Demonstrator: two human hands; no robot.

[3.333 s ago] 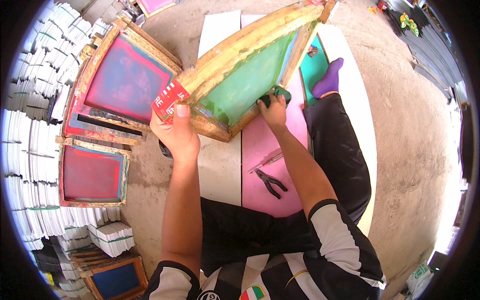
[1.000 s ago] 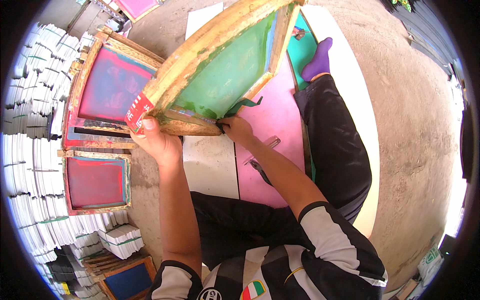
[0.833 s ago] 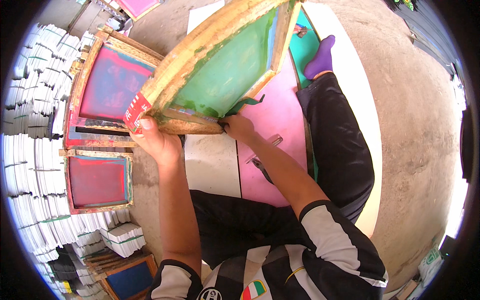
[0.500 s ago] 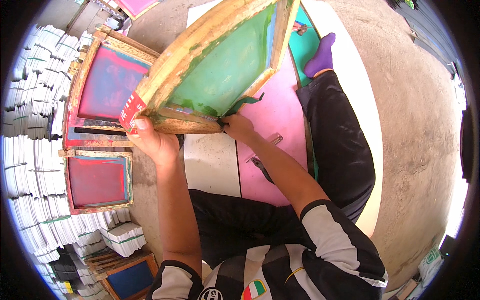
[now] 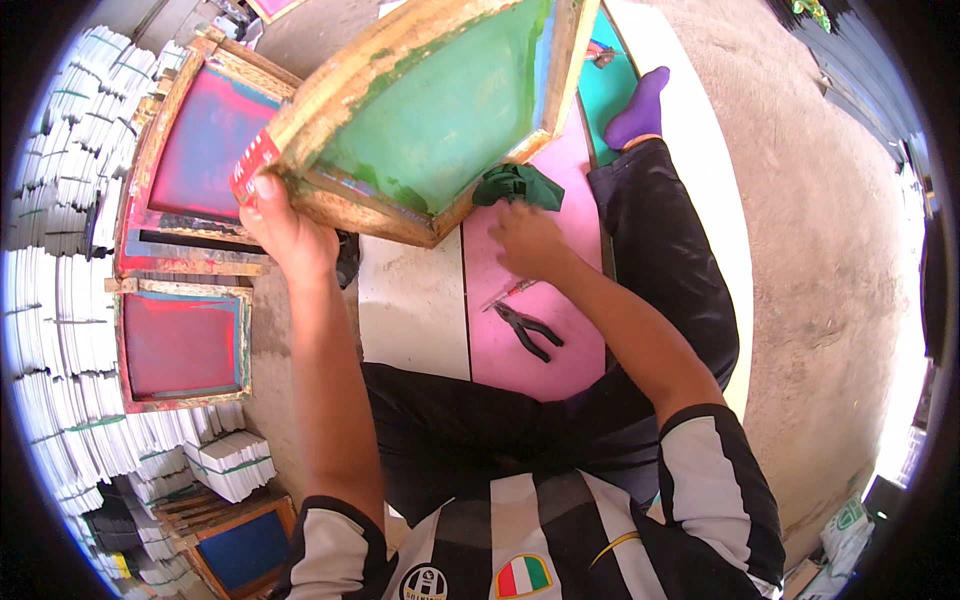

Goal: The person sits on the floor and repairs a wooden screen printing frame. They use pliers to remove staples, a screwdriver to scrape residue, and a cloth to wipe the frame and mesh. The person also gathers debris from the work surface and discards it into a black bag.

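A wooden screen-printing frame [image 5: 370, 213] with green mesh stands tilted up in front of me. My left hand [image 5: 288, 232] is closed around its lower left corner, thumb on the side with the red label. Just right of the frame's lower corner, my right hand [image 5: 530, 242] has its fingers at a crumpled dark green cloth [image 5: 520, 186] and seems to grip it; motion blurs the fingertips. Below that hand, black-handled pliers [image 5: 530, 330] lie on the pink board [image 5: 545, 378], beside a small tool with a clear reddish handle [image 5: 512, 294].
Other screen frames with red and blue mesh [image 5: 185, 345] lean at the left, by tall stacks of white paper [image 5: 45, 330]. A blue screen frame [image 5: 242, 550] lies lower left. My outstretched leg [image 5: 670, 260] borders the board on the right. A red-handled tool [image 5: 600, 52] lies farther off.
My right hand has moved right, away from the frame's lower corner. The green cloth, a thin strip before, now bunches above it. The frame has shifted slightly up and left; the pliers show fully.
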